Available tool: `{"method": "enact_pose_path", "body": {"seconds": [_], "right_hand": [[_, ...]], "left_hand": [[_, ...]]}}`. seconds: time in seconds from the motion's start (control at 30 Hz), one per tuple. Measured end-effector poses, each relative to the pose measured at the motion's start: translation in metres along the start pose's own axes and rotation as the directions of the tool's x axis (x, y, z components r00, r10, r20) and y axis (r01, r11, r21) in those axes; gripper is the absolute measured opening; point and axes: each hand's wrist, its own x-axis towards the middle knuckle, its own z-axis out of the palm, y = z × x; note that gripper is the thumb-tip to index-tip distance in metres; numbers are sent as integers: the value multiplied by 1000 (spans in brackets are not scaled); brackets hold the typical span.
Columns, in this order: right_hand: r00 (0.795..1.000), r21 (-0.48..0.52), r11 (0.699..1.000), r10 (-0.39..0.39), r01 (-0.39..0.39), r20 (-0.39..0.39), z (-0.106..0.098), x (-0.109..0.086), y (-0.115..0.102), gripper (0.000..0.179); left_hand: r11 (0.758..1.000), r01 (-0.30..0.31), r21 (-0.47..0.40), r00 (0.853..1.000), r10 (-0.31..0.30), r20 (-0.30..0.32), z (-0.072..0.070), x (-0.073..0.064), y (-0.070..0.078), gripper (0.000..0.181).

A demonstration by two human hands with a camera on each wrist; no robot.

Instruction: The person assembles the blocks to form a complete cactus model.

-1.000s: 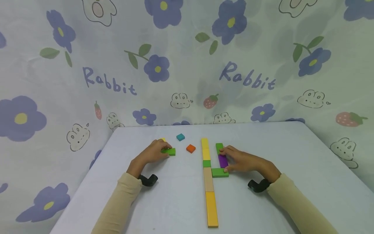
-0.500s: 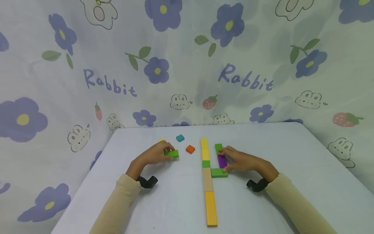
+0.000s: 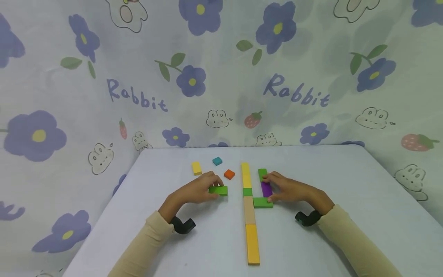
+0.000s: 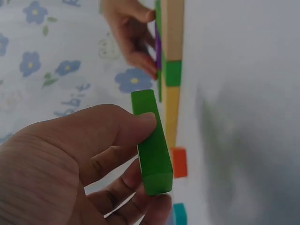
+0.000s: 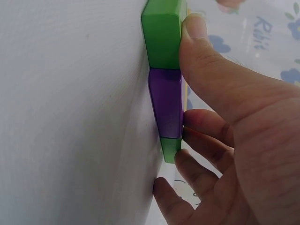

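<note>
My left hand (image 3: 197, 190) pinches a green block (image 3: 218, 191) between thumb and fingers, left of a long row of blocks. In the left wrist view that green block (image 4: 152, 145) is above the table. My right hand (image 3: 292, 189) rests on a purple block (image 3: 266, 189) and a green block (image 3: 262, 202) lying crosswise against the row. Its thumb touches this crosswise block and its fingers touch near the joint of the purple block and a farther green block (image 3: 262, 172). In the right wrist view these three blocks stand in line, purple (image 5: 167, 103) in the middle.
The row holds yellow (image 3: 246, 173), small green (image 3: 247, 191), tan (image 3: 249, 210) and orange-yellow (image 3: 252, 244) blocks. Loose on the white table (image 3: 311, 246) lie a yellow block (image 3: 196, 168), a teal block (image 3: 217, 161) and an orange block (image 3: 229, 174). A patterned cloth (image 3: 221, 92) hangs behind.
My left hand has carried the green block right and nearer to me, uncovering the loose yellow block. My right hand has stayed at the same blocks. The head view has shifted slightly.
</note>
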Motion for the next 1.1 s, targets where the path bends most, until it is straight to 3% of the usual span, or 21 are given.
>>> {"method": "enact_pose_path", "body": {"seconds": [0.2,0.43,0.67,0.93,1.1], "right_hand": [[1000,1,1000,-8,8,-3,-1,-2,0,75],[1000,-2,1000,-13,13,10,-1,0,-2,73],[1000,7,1000,-5,5,0,-4,-1,-2,73],[1000,28,1000,6,-6,2,-4,0,-1,75],[1000,6,1000,10,-11,14,-5,0,-3,76]], "left_hand": [[1000,14,-7,997,-13,73,19,2,7,32],[1000,-18,-2,995,18,99,33,3,15,32],[1000,-11,27,996,8,89,34,10,23,33],[999,-5,38,1000,4,3,30,26,16,34],[1000,14,26,1000,-15,24,28,28,14,33]]}}
